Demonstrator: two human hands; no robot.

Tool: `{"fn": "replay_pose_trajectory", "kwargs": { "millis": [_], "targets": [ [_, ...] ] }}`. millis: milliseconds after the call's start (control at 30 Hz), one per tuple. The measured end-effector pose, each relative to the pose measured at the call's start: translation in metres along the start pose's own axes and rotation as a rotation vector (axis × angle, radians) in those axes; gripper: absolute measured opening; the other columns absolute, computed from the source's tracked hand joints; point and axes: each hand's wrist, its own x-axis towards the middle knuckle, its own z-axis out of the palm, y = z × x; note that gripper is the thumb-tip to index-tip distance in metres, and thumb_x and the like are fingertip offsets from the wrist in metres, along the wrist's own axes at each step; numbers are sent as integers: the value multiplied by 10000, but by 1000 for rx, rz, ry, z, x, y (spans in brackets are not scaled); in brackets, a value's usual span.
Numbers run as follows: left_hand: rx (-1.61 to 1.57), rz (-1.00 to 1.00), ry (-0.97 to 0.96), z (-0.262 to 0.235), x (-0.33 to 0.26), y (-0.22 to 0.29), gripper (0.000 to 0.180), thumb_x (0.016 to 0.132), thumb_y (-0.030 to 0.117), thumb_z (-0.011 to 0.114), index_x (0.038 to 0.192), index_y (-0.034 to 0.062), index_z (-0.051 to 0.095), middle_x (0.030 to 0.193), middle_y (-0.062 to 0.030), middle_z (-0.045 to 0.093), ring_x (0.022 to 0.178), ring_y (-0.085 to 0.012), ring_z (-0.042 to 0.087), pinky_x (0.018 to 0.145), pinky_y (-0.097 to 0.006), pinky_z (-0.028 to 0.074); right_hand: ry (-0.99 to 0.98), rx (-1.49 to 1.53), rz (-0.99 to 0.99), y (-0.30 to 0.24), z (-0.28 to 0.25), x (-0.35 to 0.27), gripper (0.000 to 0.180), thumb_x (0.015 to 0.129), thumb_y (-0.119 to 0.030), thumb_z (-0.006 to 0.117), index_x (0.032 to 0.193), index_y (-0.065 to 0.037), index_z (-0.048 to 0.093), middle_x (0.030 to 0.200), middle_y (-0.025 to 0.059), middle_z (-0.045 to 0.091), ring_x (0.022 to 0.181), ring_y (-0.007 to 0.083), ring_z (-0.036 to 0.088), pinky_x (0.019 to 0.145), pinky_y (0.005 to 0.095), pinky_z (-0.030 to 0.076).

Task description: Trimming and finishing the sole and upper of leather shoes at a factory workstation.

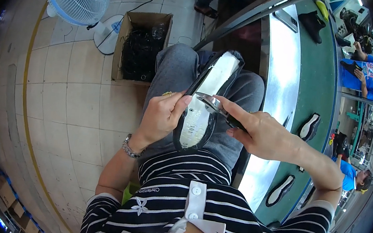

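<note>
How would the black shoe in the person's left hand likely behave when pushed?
The black shoe probably holds its shape, given its flat, board-like pale insole. The black material around that insole looks leather-like, so may give slightly.

Around me, a pale tiled floor [80,107] carries a yellow line [26,77]. To the right, a shiny metal ledge [285,67] borders a long green tabletop [312,84].

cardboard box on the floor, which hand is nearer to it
Left: the left hand is below and right of the cardboard box in the picture; the right hand is farther right, beside the shoe.
</note>
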Motion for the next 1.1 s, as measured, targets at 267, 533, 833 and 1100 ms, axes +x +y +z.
{"fn": "replay_pose_trajectory", "kwargs": {
  "millis": [267,533,833,1100],
  "targets": [
    [635,174,-152,8,-2,16,340,911,175,629,1205,4,616,714,-177,641,602,-276,649,607,-331,523,65,-53,-101,16,14,8,721,911,-75,576,1507,-193,188,714,163,642,556,353,620,589,451,518],
    [-1319,-676,-416,29,28,-16,822,954,422,562,1549,140,70,1534,-108,256,1351,-187,358,1090,-333,348,198,16,-219,54,51,7,742,907,-50,569,1512,-237,182,751,172,654,472,283,600,419,370,500],
    [-1093,-565,-317,42,33,-5,798,943,354,569,1548,132,99,1462,-123,358,1292,-209,426,1064,-338,364,100,-178,-190,32,-10,-6,711,863,-88,649,1478,-195,308,757,128,663,520,284,630,497,365,531],
    [-993,-560,-367,42,33,-2,771,938,321,575,1548,146,136,1400,-98,412,1255,-188,429,1032,-318,367,239,-478,31,54,-35,44,694,899,-165,631,1491,-208,271,921,109,704,570,292,653,534,381,526]
  ]
}}
